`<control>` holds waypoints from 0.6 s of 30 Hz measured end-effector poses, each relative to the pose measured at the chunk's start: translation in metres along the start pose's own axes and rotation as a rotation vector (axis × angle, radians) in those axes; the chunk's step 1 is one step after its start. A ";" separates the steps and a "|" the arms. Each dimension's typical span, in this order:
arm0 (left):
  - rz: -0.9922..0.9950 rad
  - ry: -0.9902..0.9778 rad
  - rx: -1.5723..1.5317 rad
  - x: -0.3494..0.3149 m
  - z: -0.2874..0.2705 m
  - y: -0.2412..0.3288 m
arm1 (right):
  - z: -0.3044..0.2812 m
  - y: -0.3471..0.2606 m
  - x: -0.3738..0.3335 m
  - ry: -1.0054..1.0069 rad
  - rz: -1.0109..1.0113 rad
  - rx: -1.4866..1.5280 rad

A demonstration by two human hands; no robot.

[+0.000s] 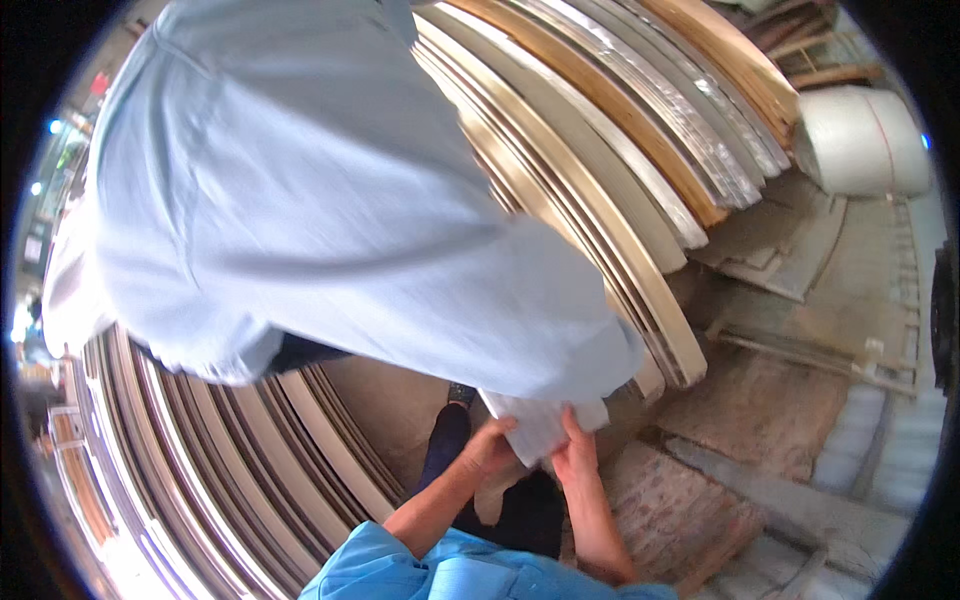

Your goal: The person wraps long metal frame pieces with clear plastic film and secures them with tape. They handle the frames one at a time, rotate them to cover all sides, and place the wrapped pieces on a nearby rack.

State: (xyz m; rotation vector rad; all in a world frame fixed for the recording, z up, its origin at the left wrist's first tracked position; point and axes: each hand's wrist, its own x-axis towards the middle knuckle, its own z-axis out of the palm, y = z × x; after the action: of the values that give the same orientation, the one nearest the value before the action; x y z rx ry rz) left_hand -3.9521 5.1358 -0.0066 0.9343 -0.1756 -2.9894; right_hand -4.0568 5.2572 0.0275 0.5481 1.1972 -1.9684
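Between my two hands is a folded whitish sheet [540, 425]; whether it is paper, cloth or foam I cannot tell. My left hand [490, 444] is closed on its left edge. On the right side, my right hand [575, 447] grips it with the thumb lying along the top. Another person's light blue sleeve [400, 290] fills the upper left and middle and covers the sheet's far edge. That person's hand is hidden.
Long pale panels [560, 170] stand in a row at the upper right, some wrapped in plastic. More long strips [230, 440] are stacked at the left. A white roll [862, 140] lies far right. Worn boards [690, 510] and cardboard cover the floor at the right.
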 end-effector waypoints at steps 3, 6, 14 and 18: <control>0.200 0.085 0.017 -0.027 0.017 0.050 | 0.043 0.009 0.005 0.125 0.131 -0.053; 0.389 0.199 0.114 -0.037 0.030 0.108 | 0.091 0.025 0.016 0.082 0.156 -0.080; 0.602 0.221 0.158 -0.060 0.070 0.263 | 0.224 0.051 0.068 -0.280 0.139 -0.366; 0.622 0.140 0.082 -0.026 0.118 0.337 | 0.263 0.027 0.094 -0.516 -0.036 -0.549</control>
State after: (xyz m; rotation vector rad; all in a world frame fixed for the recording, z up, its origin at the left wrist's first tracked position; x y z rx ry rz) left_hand -4.0072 4.8139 0.1412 0.8858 -0.4881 -2.3545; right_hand -4.0881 4.9817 0.0717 -0.2497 1.3242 -1.5661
